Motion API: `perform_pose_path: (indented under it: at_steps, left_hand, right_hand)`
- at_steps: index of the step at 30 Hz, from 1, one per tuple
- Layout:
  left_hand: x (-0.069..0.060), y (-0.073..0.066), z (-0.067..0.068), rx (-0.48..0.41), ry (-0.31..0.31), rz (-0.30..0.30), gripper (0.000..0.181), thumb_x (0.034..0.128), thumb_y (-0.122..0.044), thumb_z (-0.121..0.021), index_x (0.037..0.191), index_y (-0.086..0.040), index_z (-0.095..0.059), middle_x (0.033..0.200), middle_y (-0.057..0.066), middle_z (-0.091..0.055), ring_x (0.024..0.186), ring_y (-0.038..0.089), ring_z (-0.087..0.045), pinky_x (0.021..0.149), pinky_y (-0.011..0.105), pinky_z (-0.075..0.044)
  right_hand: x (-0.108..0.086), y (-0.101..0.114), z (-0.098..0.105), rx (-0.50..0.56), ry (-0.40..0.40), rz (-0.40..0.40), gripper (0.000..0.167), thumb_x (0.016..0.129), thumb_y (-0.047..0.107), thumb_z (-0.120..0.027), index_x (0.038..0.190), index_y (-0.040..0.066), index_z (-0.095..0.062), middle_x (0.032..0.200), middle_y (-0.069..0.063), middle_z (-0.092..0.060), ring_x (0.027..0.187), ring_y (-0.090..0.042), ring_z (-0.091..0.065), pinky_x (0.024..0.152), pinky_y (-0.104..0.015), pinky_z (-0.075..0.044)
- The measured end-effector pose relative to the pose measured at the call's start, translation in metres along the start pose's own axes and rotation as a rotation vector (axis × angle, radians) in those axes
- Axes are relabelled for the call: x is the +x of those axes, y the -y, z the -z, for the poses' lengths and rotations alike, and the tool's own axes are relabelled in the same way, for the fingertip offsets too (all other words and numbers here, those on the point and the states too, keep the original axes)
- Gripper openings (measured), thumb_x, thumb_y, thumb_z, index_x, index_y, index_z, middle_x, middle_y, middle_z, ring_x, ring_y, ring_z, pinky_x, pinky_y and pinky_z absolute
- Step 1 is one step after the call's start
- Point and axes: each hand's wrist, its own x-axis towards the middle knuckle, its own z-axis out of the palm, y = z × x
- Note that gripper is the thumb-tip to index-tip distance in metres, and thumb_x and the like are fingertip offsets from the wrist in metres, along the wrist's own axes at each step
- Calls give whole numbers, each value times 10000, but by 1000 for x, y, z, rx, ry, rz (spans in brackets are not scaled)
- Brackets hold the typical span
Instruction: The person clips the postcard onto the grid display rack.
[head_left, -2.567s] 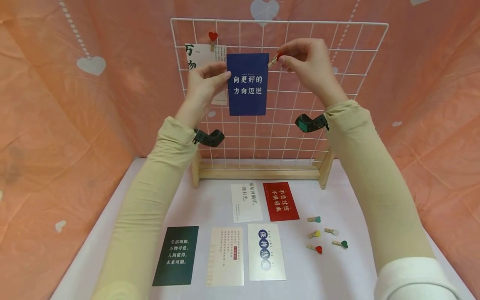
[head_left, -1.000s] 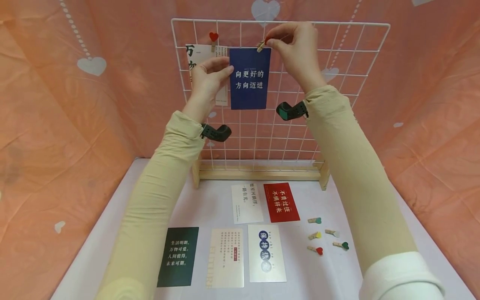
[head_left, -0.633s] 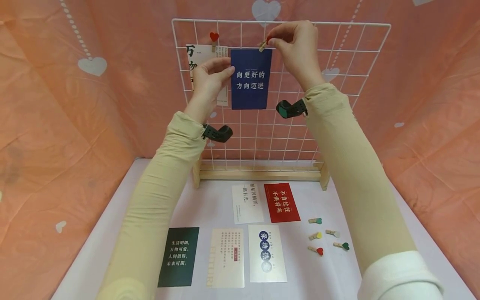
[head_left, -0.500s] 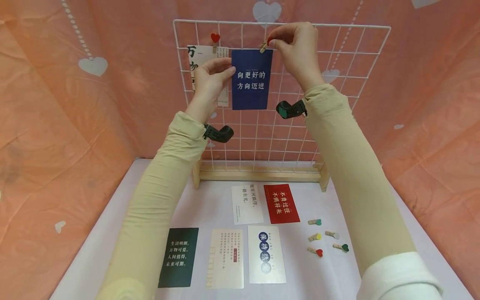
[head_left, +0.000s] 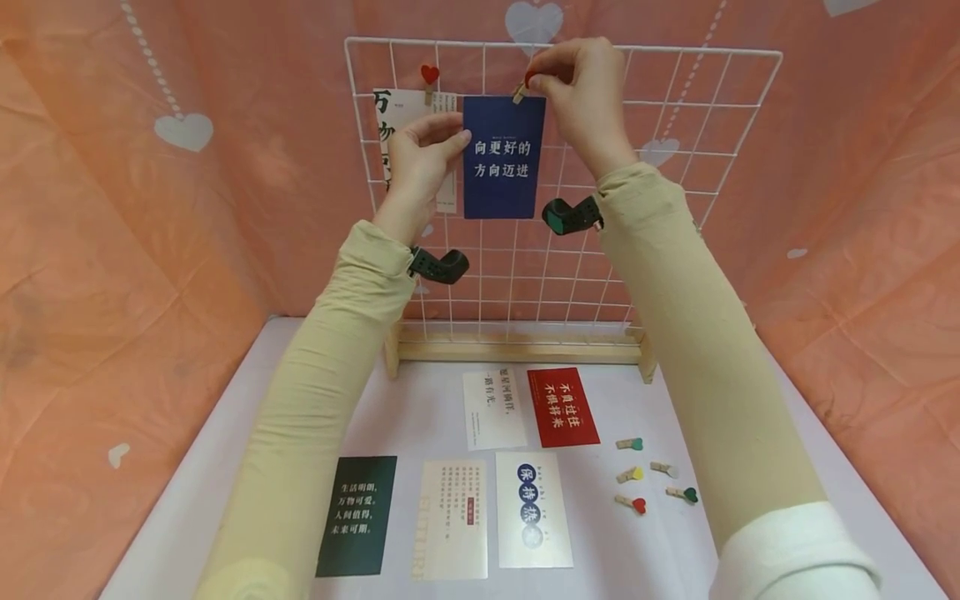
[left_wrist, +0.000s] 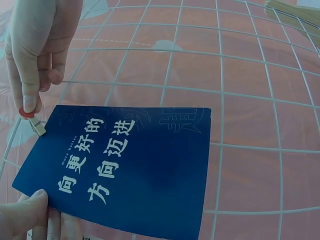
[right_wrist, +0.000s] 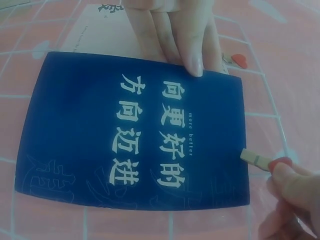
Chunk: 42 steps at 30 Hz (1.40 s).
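A dark blue card [head_left: 501, 187] with white lettering is held upright against the white wire grid [head_left: 570, 275]. My left hand [head_left: 420, 162] pinches its left edge between thumb and fingers. At the card's top edge, my right hand [head_left: 585, 96] pinches a wooden clothespin [right_wrist: 256, 160] with a red heart on its end. The tip of that clothespin meets the top edge of the card in both wrist views. Behind my left hand hangs a cream card [head_left: 408, 104], fixed to the grid by another red-heart clothespin [head_left: 429, 82].
On the white table lie a dark green card [head_left: 358, 517], a beige card [head_left: 453, 521], a silvery card [head_left: 534, 517], a white card [head_left: 495, 412] and a red card [head_left: 562, 407]. Several heart clothespins [head_left: 632, 475] lie to the right. A wooden base [head_left: 517, 350] carries the grid.
My right hand has moved left and up, bringing the clothespin from beside the blue card onto its top edge. My left hand and the card have risen slightly and shifted right.
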Motion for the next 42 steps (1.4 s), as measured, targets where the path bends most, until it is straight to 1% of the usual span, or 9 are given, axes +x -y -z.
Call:
perform_pose_path:
  at_steps: [6, 10, 16, 20, 23, 28, 32, 39, 42]
  left_hand:
    - [0, 1, -2, -12, -16, -19, 232, 829, 24, -705, 1046, -59, -722, 964, 39, -630, 922, 145, -617, 788, 210, -535]
    - [-1, 2, -2, -9, -29, -32, 231, 828, 26, -706, 1042, -59, -725, 955, 39, -635, 916, 147, -622, 788, 217, -536]
    - [-1, 2, -4, -11, -43, -51, 225, 831, 33, -702, 1039, -51, -727, 954, 40, -637, 918, 143, -620, 787, 214, -535]
    - [-2, 2, -7, -18, -54, -71, 210, 831, 39, -700, 1026, -37, -726, 931, 42, -635, 905, 143, -617, 788, 223, -535]
    - [-2, 3, -9, -6, -77, -84, 197, 830, 38, -703, 1010, -38, -731, 915, 42, -637, 893, 142, -618, 777, 222, -536]
    - [-1, 6, -12, 10, -118, -83, 200, 823, 31, -712, 1002, -56, -740, 947, 40, -652, 911, 136, -623, 766, 185, -532]
    - [0, 7, -14, 9, -123, -86, 206, 825, 30, -710, 1011, -55, -738, 966, 41, -652, 928, 134, -621, 766, 169, -527]
    - [1, 6, -15, 24, -132, -102, 198, 833, 29, -704, 1008, -55, -739, 951, 41, -650, 927, 134, -612, 765, 162, -522]
    - [1, 6, -15, 20, -134, -104, 191, 836, 33, -700, 1003, -51, -737, 944, 43, -646, 922, 134, -607, 764, 163, -522]
  right_hand:
    - [2, 2, -1, 31, -7, -32, 139, 911, 70, -654, 1000, 11, -743, 946, 5, -697, 846, -71, -621, 776, -155, -483]
    - [2, 3, -2, 45, -1, -49, 142, 910, 67, -654, 1005, 9, -742, 978, -24, -702, 864, -74, -628, 798, -155, -488]
    - [3, 3, -2, 2, -11, -52, 149, 911, 106, -660, 1001, 33, -752, 983, -35, -710, 865, -45, -636, 785, -145, -487]
    - [3, 4, -3, -15, -17, -51, 159, 916, 121, -652, 1007, 39, -753, 1006, -55, -711, 869, -60, -634, 783, -142, -484]
    - [2, 4, -5, -20, -16, -51, 165, 922, 121, -642, 1014, 38, -751, 1018, -62, -708, 866, -71, -629, 774, -144, -483]
    - [2, 3, -6, -27, -13, -54, 167, 929, 116, -632, 1020, 39, -749, 1020, -55, -703, 866, -82, -625, 762, -146, -483]
    - [2, 2, -7, -49, -16, -50, 170, 934, 122, -626, 1030, 54, -750, 1030, -48, -700, 875, -79, -624, 765, -143, -482]
    - [7, 4, -7, -149, -5, -12, 189, 946, 160, -613, 1045, 78, -751, 1037, -29, -710, 894, -50, -626, 754, -130, -466]
    - [8, 5, -8, -149, 6, -18, 195, 952, 160, -603, 1052, 79, -749, 1041, -30, -709, 893, -51, -617, 764, -130, -469]
